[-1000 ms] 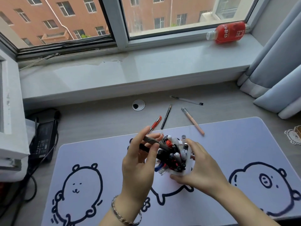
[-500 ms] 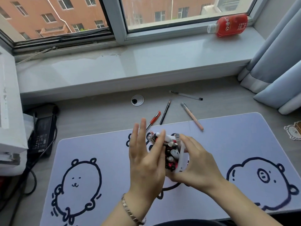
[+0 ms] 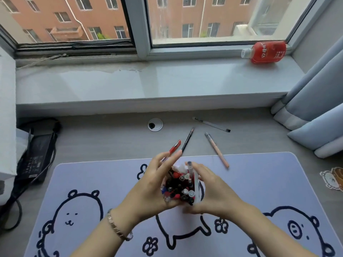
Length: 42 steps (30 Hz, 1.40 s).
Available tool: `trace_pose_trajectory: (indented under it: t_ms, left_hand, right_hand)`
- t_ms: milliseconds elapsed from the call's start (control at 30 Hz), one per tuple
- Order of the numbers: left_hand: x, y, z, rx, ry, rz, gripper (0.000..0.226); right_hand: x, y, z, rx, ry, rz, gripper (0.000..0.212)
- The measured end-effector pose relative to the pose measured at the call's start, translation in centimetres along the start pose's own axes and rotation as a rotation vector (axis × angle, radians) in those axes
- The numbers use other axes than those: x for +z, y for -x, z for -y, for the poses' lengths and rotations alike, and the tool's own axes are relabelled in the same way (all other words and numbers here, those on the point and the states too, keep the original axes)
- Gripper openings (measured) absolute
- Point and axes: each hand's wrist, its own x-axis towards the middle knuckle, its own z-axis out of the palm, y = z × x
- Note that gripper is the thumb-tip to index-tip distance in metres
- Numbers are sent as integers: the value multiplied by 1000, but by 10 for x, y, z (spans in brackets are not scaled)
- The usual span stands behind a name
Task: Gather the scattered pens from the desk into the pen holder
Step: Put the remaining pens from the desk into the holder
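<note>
Though the pen holder (image 3: 197, 190) at desk mat (image 3: 269, 182) centre is crammed w/ pens, four lie loose at its 11–1 o'clock: red pen (image 3: 176, 147), thin black pen (image 3: 187, 140), pink pen (image 3: 217, 150), clear pen (image 3: 211, 124) (farthest). Left hand (image 3: 148, 184) presses straight-fingered on the bundle; right hand (image 3: 213, 190) cups the holder. Mostly done, approx.

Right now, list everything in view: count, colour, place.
pen holder: one, clear, on the mat between the grips
pens inside: many, black, red, white, in the holder
red pen: one, red, desk beyond the mat
black pen: one, black, beside the red pen
pink pen: one, pink, over the mat's edge
clear pen: one, black-capped, farthest back
bottle: one, red, lying on the windowsill
desk mat: one, lilac, under the holder
power adapter: one, black, far left
left grip: fingers straight against the holder
right grip: curled round the holder
</note>
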Motion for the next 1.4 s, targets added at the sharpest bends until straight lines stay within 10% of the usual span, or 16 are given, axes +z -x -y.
trace_pose_trajectory:
  t_ms: [300,467,633,833,1400]
  left_hand:
    - [-14,-12,12,-19,-89,118,115]
    - [-6,-7,21,-63,-104,3,110]
    - [-17,1,26,-102,-115,-66,115]
    - [-23,4,34,-123,-150,-46,116]
    - [-6,10,48,19,27,-226,91]
  right_hand:
    - [-4,-31,-8,-24,-9,76,99]
    - [-25,-46,-14,173,80,415,111]
    - [-52,-96,-57,443,300,-279,63]
    - [-25,-135,-61,584,386,-258,26]
    - [-22,-111,-22,411,-221,-400,57]
